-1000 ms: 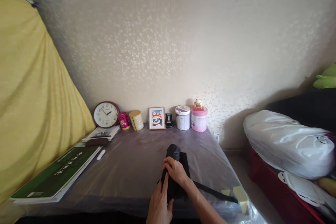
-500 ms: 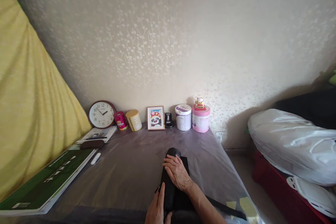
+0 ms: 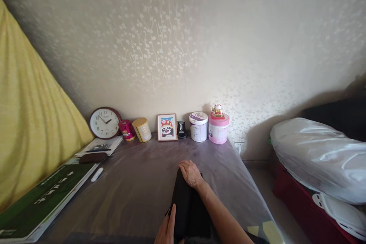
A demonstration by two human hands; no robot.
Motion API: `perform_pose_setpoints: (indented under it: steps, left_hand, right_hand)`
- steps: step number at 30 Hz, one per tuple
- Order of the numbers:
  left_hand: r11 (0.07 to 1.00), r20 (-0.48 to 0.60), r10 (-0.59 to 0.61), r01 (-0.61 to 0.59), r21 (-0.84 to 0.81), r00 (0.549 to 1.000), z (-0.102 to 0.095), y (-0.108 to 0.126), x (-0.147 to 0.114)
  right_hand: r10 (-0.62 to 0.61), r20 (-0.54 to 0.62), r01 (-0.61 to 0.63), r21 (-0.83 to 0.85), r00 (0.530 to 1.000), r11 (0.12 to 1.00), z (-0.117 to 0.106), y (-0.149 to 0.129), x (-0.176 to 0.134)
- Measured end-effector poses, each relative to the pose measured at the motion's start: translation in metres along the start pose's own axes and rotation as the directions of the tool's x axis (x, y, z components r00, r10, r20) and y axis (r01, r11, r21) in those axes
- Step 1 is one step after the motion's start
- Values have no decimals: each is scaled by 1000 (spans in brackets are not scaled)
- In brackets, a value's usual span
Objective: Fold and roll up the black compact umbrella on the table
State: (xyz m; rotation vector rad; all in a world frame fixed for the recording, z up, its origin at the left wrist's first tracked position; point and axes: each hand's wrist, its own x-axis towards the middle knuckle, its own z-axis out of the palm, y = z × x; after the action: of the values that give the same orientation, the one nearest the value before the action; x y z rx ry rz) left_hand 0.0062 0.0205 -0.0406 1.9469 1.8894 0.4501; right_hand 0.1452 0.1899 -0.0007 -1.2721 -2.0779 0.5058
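A long black fabric bundle lies lengthwise on the table in front of me, with a flatter black part along its right side. What it holds inside, if anything, I cannot make out. My right hand is curled over its far end, fingers bent down around it. Along the near left side, my left hand presses straight fingers against the fabric. Its thumb shows only slightly at the bottom edge, round the near end of the bundle.
Along the wall stand a clock, tins, a framed panda picture and lidded tubs. A green book and white pen-like object lie left. Plastic-wrapped items sit right of the table.
The rounded far end of the bundle, visible before, is now under my right hand, which has closed over it. The view has shifted slightly to the right.
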Motion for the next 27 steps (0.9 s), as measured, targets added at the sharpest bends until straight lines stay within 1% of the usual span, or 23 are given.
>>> perform_pose_setpoints:
  steps: [2,4,6,8,10,12,15,18,23,27]
  left_hand:
    - [1000,-2,24,-24,-18,1000,0,1,-2]
    - [997,-12,68,-69,-35,998,-1,2,-5]
    - [994,-14,96,-97,-59,995,-3,4,-7]
    - [991,-16,102,-103,-89,995,-7,6,-10]
    - [987,-35,104,-107,-121,994,-10,9,-13]
    - [983,-64,106,-114,-143,992,-12,12,-16]
    - [980,-99,97,-112,-164,990,-14,15,-18]
    - [977,-114,91,-111,-184,989,-15,17,-18]
    - [972,-110,65,-88,-218,992,-18,19,-16]
    - [966,-93,38,-61,-250,995,-22,21,-18]
  right_hand:
    - [103,-27,-102,34,994,994,-6,6,2]
    - [201,-76,-197,54,977,979,-15,15,-3]
    - [316,-129,-306,94,940,947,-26,26,-13]
    - [430,-159,-408,157,889,900,-36,36,-29]
    - [517,-143,-478,236,844,846,-44,41,-45]
    - [571,-94,-518,319,816,793,-46,40,-59]
    - [598,-8,-541,417,801,730,-44,30,-72]
    - [585,39,-533,463,810,708,-41,17,-77]
    - [565,55,-524,453,824,721,-38,0,-77]
    - [567,41,-539,378,822,753,-36,-8,-72]
